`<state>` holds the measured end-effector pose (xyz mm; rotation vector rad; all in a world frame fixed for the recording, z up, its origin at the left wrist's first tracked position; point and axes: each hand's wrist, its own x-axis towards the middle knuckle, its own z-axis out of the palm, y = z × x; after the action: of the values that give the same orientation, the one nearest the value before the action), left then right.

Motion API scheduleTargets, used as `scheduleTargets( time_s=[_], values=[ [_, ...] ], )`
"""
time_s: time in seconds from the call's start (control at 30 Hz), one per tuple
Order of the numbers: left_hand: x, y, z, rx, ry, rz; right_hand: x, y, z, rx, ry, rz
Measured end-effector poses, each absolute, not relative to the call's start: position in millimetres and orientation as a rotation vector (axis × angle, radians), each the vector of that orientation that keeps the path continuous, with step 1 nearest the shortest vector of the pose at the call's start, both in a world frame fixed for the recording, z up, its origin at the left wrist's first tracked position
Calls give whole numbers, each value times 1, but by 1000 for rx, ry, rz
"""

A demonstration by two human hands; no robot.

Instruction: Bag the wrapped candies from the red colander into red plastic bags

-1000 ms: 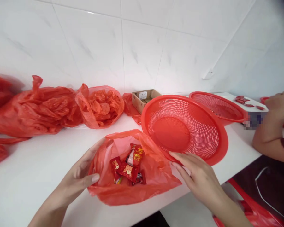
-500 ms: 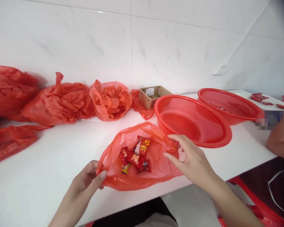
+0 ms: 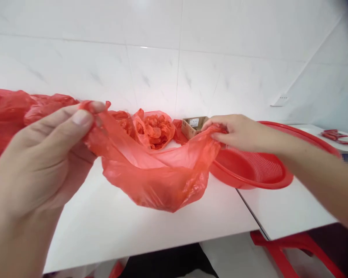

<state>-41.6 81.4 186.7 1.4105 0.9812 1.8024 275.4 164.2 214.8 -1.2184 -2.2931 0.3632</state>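
Note:
A thin red plastic bag [image 3: 165,185] hangs between my two hands above the white table [image 3: 150,235], its bottom sagging. My left hand [image 3: 55,154], close to the camera, pinches one side of its rim between thumb and fingers. On the other side my right hand [image 3: 232,131] grips the bag's rim, in front of the near red colander. The bag's film hides what lies inside; only a darker patch shows through at the bottom.
Several stuffed red bags [image 3: 8,123] line the wall, one open bag [image 3: 155,129] among them. Beside it stand a small cardboard box [image 3: 194,127] and a red colander [image 3: 249,181], with another colander [image 3: 301,131] behind. Small red packets [image 3: 335,135] lie far right; a red stool [image 3: 301,243] stands below.
Both hands have lifted the red bag off the table. My right hand, open beside the rim before, now grips it. The wrapped snack packets inside are no longer visible.

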Motion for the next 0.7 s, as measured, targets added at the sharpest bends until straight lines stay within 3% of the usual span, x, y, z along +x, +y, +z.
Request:
scheduleTargets(
  time_s=[0.3,0.6,0.7],
  values=[
    [-73,81,190,1540,1127,1657,253,168,275,-1415,-2415,564],
    [-56,95,196,1443,909,1499,224,185,268,-793,-2321,726],
    [-40,102,196,1519,885,1244,200,174,259,-624,-2336,812]
  ],
)
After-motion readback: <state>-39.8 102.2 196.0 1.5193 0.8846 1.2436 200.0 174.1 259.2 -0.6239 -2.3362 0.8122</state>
